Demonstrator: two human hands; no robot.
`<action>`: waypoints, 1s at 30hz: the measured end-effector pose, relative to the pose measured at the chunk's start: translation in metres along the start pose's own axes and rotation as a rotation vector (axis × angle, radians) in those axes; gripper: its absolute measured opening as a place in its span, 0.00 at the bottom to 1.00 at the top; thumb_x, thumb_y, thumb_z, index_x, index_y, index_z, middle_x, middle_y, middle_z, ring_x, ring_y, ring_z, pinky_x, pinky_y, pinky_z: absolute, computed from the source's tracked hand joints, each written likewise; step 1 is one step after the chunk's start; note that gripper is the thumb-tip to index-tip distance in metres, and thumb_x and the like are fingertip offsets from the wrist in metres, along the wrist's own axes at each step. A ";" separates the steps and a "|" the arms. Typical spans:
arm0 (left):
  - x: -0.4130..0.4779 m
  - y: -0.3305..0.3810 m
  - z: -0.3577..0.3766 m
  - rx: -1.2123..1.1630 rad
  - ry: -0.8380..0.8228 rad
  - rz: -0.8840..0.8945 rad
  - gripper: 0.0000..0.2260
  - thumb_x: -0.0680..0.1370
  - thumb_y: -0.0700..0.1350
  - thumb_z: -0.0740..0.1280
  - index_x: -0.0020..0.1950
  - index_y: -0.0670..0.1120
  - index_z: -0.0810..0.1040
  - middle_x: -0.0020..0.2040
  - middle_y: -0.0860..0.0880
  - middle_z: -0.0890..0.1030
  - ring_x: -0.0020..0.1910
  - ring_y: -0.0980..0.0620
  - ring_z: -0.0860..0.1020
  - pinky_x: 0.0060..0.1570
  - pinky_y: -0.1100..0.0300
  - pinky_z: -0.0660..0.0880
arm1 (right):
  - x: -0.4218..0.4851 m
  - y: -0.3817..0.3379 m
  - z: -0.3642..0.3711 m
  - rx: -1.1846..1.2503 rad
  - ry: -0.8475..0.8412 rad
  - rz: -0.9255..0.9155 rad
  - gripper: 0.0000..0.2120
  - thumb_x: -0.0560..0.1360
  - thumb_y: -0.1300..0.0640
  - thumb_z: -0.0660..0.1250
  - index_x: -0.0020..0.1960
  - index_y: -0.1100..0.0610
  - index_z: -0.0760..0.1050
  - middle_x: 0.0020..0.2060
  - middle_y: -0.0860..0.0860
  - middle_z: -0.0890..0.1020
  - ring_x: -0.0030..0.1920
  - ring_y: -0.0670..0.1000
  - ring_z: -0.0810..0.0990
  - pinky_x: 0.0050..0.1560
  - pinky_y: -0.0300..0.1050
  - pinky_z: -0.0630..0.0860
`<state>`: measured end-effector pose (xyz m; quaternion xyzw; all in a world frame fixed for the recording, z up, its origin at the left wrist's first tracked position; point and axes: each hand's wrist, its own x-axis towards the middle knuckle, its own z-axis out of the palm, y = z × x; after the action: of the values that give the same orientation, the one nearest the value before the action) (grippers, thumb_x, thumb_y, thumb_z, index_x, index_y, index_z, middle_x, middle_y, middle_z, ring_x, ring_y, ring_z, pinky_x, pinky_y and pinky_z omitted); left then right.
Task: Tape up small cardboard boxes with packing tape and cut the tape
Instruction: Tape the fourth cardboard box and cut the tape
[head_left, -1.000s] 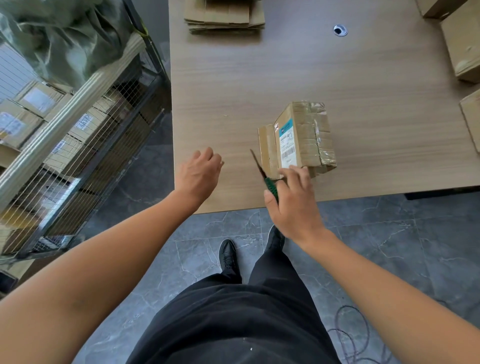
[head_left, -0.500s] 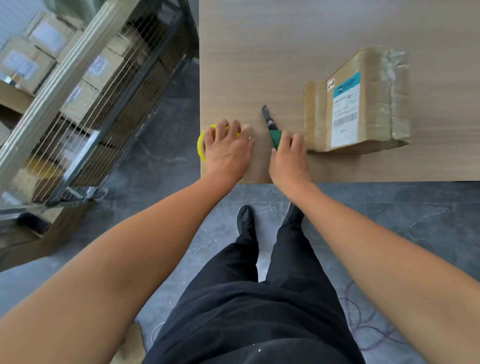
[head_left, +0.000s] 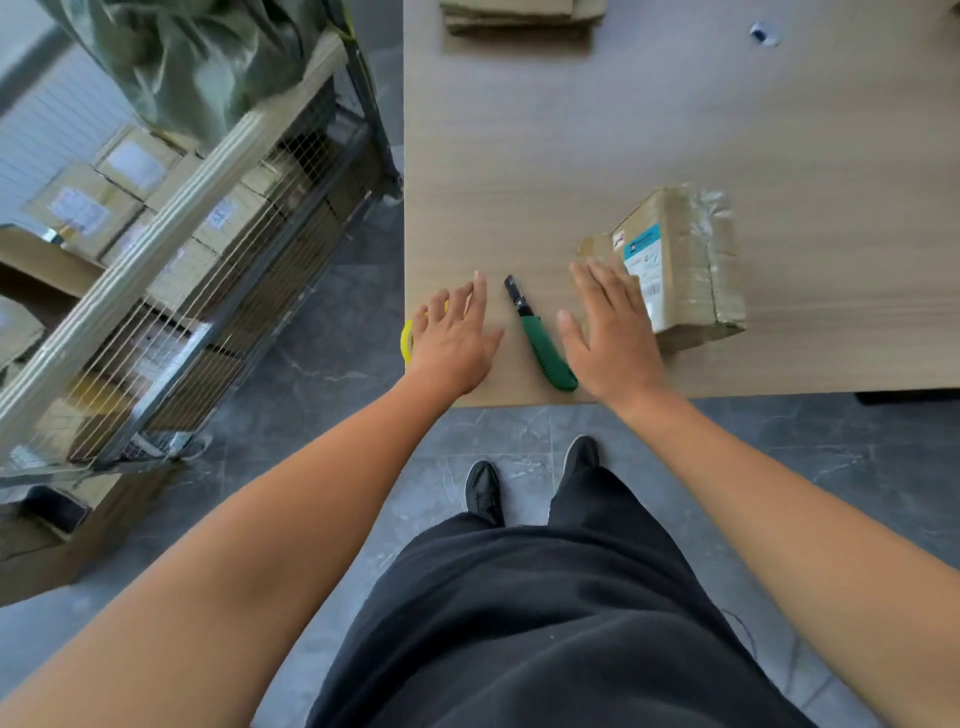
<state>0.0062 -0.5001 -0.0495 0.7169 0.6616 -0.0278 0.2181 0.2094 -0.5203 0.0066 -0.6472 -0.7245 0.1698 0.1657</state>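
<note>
One wooden table carries a taped cardboard box near its front edge. Both hands are spread flat and grip nothing: the right hand reaches the box's side, the left hand is by the table's corner. A green knife lies between them, and a yellow tape roll peeks from under the left fingers

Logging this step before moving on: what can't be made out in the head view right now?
Head view:
- Tape roll: mostly under the left hand; only a yellow arc shows at the edge of the table.
- Taped box: label print too small; near corner behind the right hand.
- Knife: blade tip too small to judge.
- Flat cardboard stack: cut off by the top edge.
</note>
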 end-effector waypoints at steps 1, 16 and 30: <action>0.001 0.003 -0.007 -0.022 0.001 0.016 0.31 0.83 0.60 0.52 0.82 0.51 0.46 0.80 0.50 0.57 0.78 0.42 0.54 0.75 0.43 0.52 | 0.000 0.007 -0.014 0.008 0.024 0.011 0.27 0.82 0.53 0.62 0.78 0.61 0.64 0.77 0.58 0.66 0.80 0.59 0.56 0.80 0.54 0.52; 0.123 0.211 -0.052 -0.227 0.120 0.327 0.25 0.86 0.51 0.50 0.82 0.45 0.54 0.83 0.49 0.51 0.82 0.49 0.43 0.78 0.55 0.38 | 0.090 0.172 -0.095 0.052 -0.091 0.167 0.28 0.85 0.48 0.55 0.81 0.59 0.57 0.80 0.56 0.58 0.81 0.53 0.52 0.79 0.45 0.47; 0.148 0.228 -0.006 -1.166 0.075 -0.150 0.11 0.85 0.46 0.59 0.62 0.44 0.76 0.56 0.45 0.79 0.52 0.57 0.78 0.54 0.60 0.76 | 0.122 0.199 -0.053 1.097 -0.492 0.421 0.25 0.87 0.55 0.50 0.82 0.49 0.48 0.72 0.35 0.66 0.70 0.34 0.69 0.68 0.34 0.68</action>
<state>0.2417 -0.3664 -0.0300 0.4305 0.6239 0.3505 0.5501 0.3965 -0.3761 -0.0357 -0.5386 -0.4063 0.6889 0.2650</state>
